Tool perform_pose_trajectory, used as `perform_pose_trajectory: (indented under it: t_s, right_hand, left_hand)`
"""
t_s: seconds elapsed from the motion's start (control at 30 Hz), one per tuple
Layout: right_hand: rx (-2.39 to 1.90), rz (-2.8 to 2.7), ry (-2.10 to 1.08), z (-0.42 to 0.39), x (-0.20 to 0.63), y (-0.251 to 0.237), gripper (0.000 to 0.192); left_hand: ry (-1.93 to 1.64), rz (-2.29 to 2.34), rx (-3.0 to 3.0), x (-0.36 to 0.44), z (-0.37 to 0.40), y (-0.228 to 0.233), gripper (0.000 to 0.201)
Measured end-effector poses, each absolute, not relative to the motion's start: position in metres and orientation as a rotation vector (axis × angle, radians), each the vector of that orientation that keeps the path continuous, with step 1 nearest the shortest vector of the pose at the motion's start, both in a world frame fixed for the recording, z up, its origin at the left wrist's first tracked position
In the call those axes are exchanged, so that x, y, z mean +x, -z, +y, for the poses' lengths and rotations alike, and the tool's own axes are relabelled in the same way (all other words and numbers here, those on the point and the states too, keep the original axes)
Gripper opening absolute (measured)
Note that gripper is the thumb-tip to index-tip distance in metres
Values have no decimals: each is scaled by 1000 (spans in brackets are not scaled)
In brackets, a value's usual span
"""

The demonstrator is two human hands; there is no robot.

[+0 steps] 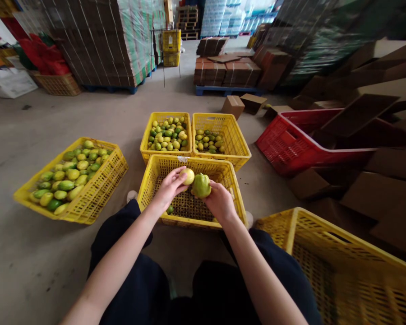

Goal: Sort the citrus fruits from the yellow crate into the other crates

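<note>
My left hand (169, 188) holds a pale yellow lemon (188, 176) between its thumb and fingers. Beside it, my right hand (220, 201) grips a larger, lumpy green lemon (201, 186) from its right side. Both fruits are close together over the near yellow crate (235, 180), which stands between my legs. Low in that crate lies a green lemon (169, 209), and a few more fruits are partly hidden behind my hands.
Behind stand a fuller yellow crate of lemons (144, 142) and a partly filled one (237, 137). Another lemon-filled crate (98, 187) sits at left. A large yellow crate (352, 243) is at lower right, near a red crate (294, 144) and cardboard boxes (382, 180).
</note>
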State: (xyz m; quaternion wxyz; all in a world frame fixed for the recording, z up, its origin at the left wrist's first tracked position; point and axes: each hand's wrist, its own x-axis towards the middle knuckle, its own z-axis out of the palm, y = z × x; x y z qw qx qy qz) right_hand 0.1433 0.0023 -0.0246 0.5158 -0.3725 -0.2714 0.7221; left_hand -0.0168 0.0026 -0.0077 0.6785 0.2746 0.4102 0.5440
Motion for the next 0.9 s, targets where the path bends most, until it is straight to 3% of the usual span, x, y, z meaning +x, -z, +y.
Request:
perform_pose_trajectory:
  t_s: [0.27, 0.47, 0.77, 0.9]
  right_hand:
    - [-927, -615, -1690, -2, 135, 20, 32]
    - [-925, -531, -1703, 1, 137, 25, 23]
    - [-965, -569, -1752, 2, 138, 31, 36]
    - [-992, -455, -1778, -1, 135, 23, 26]
  left_hand:
    - [-1172, 868, 398, -13, 6, 4, 25]
    - [-1145, 900, 370, -13, 5, 2, 32]
    - [-1101, 842, 280, -14, 6, 4, 36]
    - [-1098, 883, 266, -13, 4, -2, 27]
